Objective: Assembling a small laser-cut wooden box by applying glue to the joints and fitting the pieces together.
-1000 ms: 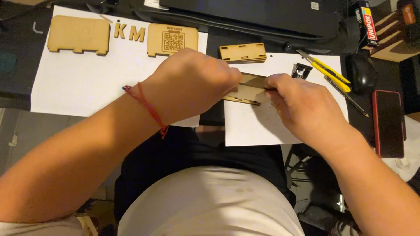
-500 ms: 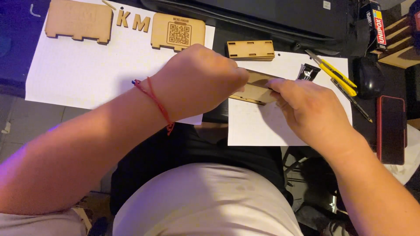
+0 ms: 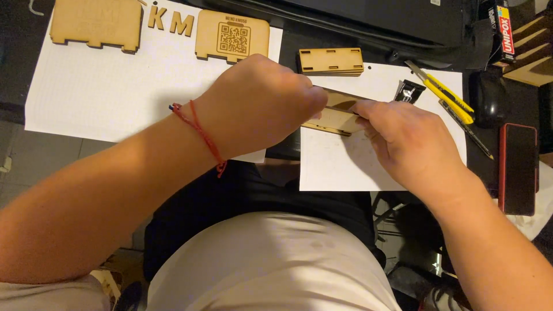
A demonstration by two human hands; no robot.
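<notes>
Both hands close on a thin, flat, pale laser-cut plywood piece (image 3: pixel 339 115) held just above the white paper sheet (image 3: pixel 345 167): the left hand (image 3: pixel 259 103) pinches its left end, the right hand (image 3: pixel 403 138) its right. A steady, level grip near both ends, with even pressure, should suit so thin a part and spare its edges.
</notes>
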